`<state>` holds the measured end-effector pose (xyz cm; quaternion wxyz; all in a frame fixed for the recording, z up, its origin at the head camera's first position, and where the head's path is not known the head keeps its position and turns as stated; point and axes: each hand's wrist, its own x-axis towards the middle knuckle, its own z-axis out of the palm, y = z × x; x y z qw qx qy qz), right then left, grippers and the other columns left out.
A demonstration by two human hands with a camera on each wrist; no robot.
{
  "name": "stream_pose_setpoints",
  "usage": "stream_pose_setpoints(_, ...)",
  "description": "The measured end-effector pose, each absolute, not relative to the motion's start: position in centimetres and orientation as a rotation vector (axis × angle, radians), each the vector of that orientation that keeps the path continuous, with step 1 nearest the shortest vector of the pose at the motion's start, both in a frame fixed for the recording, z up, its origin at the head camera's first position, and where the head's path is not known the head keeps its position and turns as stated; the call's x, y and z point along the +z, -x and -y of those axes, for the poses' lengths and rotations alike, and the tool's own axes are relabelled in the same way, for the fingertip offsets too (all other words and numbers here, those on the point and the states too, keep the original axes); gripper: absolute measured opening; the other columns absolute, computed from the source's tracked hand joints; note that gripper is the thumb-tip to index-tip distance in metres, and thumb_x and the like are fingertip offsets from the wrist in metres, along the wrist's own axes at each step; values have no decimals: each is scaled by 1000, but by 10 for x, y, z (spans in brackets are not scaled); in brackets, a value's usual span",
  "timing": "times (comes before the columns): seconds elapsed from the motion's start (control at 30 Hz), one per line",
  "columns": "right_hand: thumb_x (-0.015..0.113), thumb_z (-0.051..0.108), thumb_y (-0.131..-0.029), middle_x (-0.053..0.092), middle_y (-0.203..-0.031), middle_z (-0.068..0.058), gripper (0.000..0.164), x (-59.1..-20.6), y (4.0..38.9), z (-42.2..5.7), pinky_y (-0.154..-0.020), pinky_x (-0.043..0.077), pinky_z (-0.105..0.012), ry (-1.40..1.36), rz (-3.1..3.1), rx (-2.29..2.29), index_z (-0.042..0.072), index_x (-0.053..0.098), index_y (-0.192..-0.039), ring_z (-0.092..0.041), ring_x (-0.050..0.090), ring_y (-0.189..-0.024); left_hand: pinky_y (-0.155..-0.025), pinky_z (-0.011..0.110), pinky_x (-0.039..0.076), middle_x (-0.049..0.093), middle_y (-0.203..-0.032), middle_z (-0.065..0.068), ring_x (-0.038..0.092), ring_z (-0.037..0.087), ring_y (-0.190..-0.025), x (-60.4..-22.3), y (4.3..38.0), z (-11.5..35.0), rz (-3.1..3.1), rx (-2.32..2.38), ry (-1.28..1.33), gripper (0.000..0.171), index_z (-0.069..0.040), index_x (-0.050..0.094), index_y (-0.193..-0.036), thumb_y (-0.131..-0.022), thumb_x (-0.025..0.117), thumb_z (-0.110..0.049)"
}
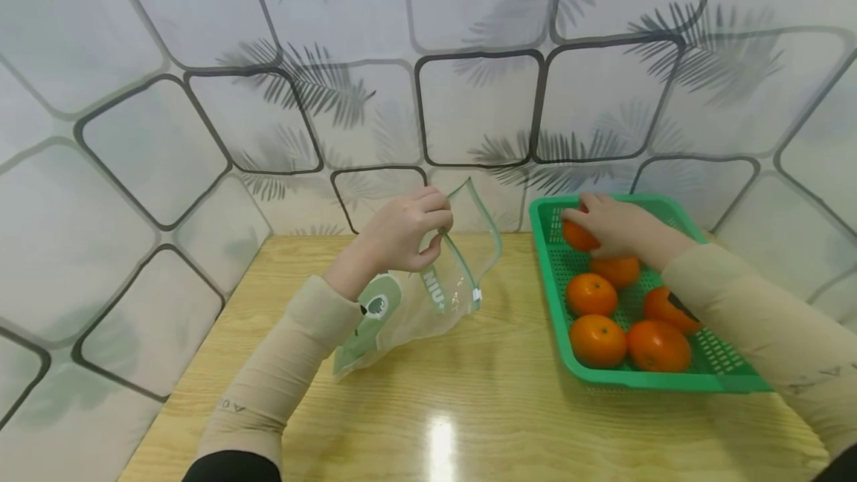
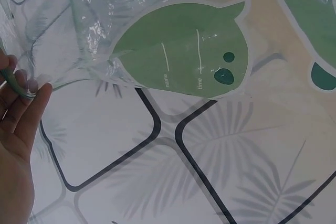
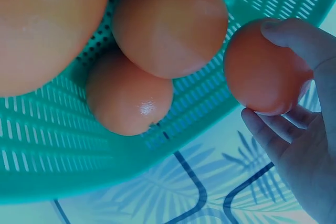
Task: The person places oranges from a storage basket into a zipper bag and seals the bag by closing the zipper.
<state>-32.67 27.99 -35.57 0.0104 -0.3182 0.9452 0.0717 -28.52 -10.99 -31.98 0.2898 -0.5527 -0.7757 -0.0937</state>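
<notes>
My left hand [image 1: 408, 229] pinches the top edge of a clear zip bag [image 1: 428, 311], whose mouth gapes toward the right. Green animal prints and a white slider show on the bag; in the left wrist view a green print [image 2: 184, 51] carries the words "name" and "time". Over the back left of a green plastic basket [image 1: 552, 296], my right hand [image 1: 619, 225] grips an orange [image 1: 579, 236]. In the right wrist view, thumb and fingers wrap around that orange [image 3: 268, 69] from one side. Several more oranges [image 1: 598, 341] lie in the basket below the hand.
A light wooden table [image 1: 509, 422] carries the bag and, at the right, the basket. Behind them and at the left stand walls [image 1: 482, 110] with a dark-lined tile and leaf pattern. The right forearm [image 1: 756, 318] crosses over the basket's right side.
</notes>
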Motion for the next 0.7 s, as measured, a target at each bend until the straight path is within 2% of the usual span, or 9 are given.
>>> stream_pose_setpoints(0.27, 93, 17, -79, 50, -115, -21, 80, -346, 325, -277, -64, 54, -41, 1051, -2956, 247, 9, 54, -149, -31, 53, -94, -77, 35, 51, 60, -91, 5, 56, 23, -88, -320, 286, 110, 2068, -256, 1475, 11, -10, 62, -85, -80, 66, -1)
stream_pose_setpoints(0.47, 95, 20, -77, 51, -113, -20, 77, -339, 322, -277, -64, 54, -41, 1109, -2988, 270, 12, 56, -143, -31, 55, -93, -76, 34, 51, 60, -90, 6, 56, 23, -86, -321, 286, 109, 2072, -266, 1473, 10, -9, 63, -85, -80, 66, 0)
stream_pose_setpoints(0.7, 95, 22, -76, 51, -115, -20, 78, -331, 318, -277, -65, 55, -42, 1109, -2998, 319, 12, 57, -143, -32, 54, -97, -77, 34, 51, 61, -91, 6, 56, 23, -87, -320, 286, 109, 2066, -264, 1471, 10, -9, 64, -85, -80, 66, -1)
